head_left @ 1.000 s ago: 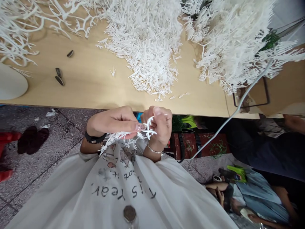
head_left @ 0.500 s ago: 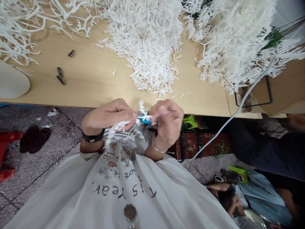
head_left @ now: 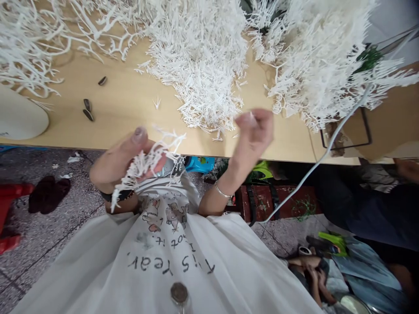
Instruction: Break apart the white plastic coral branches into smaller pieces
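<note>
White branching sprig point(head_left: 149, 162) lies in your left hand point(head_left: 113, 159), its long axis slanting from the wrist up toward your right hand point(head_left: 253, 137). The right is nearer the white pile point(head_left: 209, 87), fingers drawn narrow; blur probably hides any small piece there.

Pale wood-look surface point(head_left: 121, 102), straight front edge, runs across view. Floor point(head_left: 62, 231): speckled grey, dark joint lines, white scraps point(head_left: 74, 158) lower left of surface. Red plastic furniture point(head_left: 15, 196) at far left, partly cut off; dark slippers point(head_left: 49, 195) just beside. Blue plastic item point(head_left: 202, 165) below surface edge. Dark-red bench-like piece point(head_left: 296, 201), black straps, chipped finish. Bright green plastic piece point(head_left: 335, 243) lower right. Light soft, right side under surface darker.
</note>
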A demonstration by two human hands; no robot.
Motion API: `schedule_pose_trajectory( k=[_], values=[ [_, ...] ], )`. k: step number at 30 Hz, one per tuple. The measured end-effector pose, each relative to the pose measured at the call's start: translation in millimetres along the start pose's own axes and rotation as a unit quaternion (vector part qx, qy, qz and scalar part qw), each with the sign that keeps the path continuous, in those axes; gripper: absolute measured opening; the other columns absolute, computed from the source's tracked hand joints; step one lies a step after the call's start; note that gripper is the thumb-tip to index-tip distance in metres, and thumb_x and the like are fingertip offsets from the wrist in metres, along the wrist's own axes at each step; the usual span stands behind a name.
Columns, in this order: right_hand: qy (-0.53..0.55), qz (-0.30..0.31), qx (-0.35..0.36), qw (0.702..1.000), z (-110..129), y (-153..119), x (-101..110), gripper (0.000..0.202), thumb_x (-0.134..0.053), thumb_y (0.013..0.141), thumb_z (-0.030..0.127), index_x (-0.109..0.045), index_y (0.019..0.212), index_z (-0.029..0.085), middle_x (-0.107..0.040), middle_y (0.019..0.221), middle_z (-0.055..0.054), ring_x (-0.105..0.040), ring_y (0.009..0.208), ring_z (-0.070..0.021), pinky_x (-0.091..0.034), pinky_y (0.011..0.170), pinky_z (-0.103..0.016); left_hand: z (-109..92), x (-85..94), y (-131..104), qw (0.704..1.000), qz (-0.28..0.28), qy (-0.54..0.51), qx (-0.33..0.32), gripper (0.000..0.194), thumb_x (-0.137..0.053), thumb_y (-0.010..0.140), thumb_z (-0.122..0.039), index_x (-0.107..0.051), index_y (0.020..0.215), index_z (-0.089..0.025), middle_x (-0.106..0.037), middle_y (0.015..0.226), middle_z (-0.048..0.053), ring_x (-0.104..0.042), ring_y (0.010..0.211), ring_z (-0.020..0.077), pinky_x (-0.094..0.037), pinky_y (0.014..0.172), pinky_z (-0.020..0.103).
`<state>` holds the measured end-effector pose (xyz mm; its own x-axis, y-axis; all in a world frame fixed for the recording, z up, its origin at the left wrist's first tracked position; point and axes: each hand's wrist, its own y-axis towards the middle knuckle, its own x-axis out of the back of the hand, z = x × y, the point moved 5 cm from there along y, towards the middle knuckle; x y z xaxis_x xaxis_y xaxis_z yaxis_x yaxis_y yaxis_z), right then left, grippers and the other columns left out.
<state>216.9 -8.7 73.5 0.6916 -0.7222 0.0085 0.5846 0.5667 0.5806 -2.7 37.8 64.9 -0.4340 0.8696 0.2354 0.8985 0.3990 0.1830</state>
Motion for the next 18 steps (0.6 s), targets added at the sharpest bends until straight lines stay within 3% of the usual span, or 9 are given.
schedule_pose_trajectory(
  k=[1,2,4,7,9,11,14,18],
  values=[
    [-0.064,0.023,0.014,0.998,-4,2,-8,0.014,-0.064,0.081,0.032,-0.060,0.092,0.024,-0.061,0.091,-0.001,-0.058,0.084,-0.0149,-0.047,0.078,-0.033,0,-4.9,4,0.997,-0.015,-0.071,0.028,0.078,-0.001,0.091,-0.064,-0.052,0.061,-0.015,-0.040,0.038,-0.004,-0.034,0.029,0.0038,-0.024,0.029,0.018],
    [-0.114,0.038,0.027,0.992,-6,2,-13,0.029,-0.064,0.080,0.029,-0.056,0.108,0.024,-0.060,0.110,-0.004,-0.057,0.098,-0.0174,-0.046,0.084,-0.036,0,-8.7,7,0.993,-0.038,-0.106,0.041,0.078,-0.006,0.091,-0.067,-0.054,0.059,-0.014,-0.045,0.040,-0.002,-0.036,0.031,0.0041,-0.027,0.030,0.018],
    [-0.158,0.066,0.030,0.985,-5,-1,-17,0.032,-0.056,0.087,0.030,-0.052,0.118,0.023,-0.056,0.124,-0.007,-0.056,0.103,-0.0180,-0.046,0.085,-0.037,0,-14.5,14,0.990,-0.078,-0.108,0.055,0.072,-0.018,0.094,-0.062,-0.058,0.059,-0.013,-0.050,0.044,-0.001,-0.040,0.036,0.0049,-0.033,0.036,0.019],
    [-0.060,0.174,-0.016,0.983,3,-16,-23,0.021,-0.044,0.094,0.032,-0.061,0.102,0.023,-0.065,0.100,-0.004,-0.059,0.089,-0.0140,-0.047,0.078,-0.032,0,-18.4,20,0.992,-0.099,-0.065,0.047,0.053,-0.036,0.097,-0.045,-0.059,0.060,-0.014,-0.050,0.047,-0.002,-0.044,0.042,0.0059,-0.036,0.042,0.019],
    [0.014,0.274,-0.027,0.961,13,-31,-29,0.024,-0.043,0.094,0.037,-0.063,0.096,0.023,-0.064,0.087,-0.002,-0.058,0.082,-0.0130,-0.047,0.072,-0.029,-1,-19.7,22,0.994,-0.088,-0.055,0.029,0.043,-0.043,0.096,-0.037,-0.058,0.063,-0.015,-0.052,0.050,-0.003,-0.045,0.043,0.0062,-0.035,0.042,0.019],
    [0.063,0.330,-0.032,0.941,20,-44,-32,0.023,-0.049,0.091,0.042,-0.061,0.098,0.023,-0.061,0.084,-0.001,-0.055,0.075,-0.0122,-0.045,0.065,-0.028,-4,-19.8,24,0.995,-0.085,-0.043,0.019,0.039,-0.044,0.096,-0.035,-0.057,0.064,-0.015,-0.053,0.051,-0.003,-0.044,0.043,0.0057,-0.033,0.041,0.019],
    [0.097,0.366,-0.075,0.922,23,-54,-34,0.016,-0.052,0.090,0.037,-0.056,0.091,0.022,-0.058,0.076,0.001,-0.052,0.065,-0.0098,-0.042,0.058,-0.025,-7,-21.5,24,0.996,-0.085,-0.025,0.026,0.042,-0.040,0.096,-0.036,-0.059,0.066,-0.014,-0.054,0.050,-0.003,-0.045,0.043,0.0060,-0.034,0.042,0.019],
    [0.168,0.355,-0.134,0.910,26,-59,-38,0.012,-0.054,0.089,0.024,-0.053,0.078,0.020,-0.056,0.064,0.004,-0.050,0.055,-0.0065,-0.039,0.052,-0.020,-8,-22.3,22,0.993,-0.112,0.003,0.043,0.048,-0.043,0.095,-0.038,-0.058,0.057,-0.013,-0.056,0.045,-0.001,-0.048,0.041,0.0072,-0.036,0.042,0.020]
  ],
)
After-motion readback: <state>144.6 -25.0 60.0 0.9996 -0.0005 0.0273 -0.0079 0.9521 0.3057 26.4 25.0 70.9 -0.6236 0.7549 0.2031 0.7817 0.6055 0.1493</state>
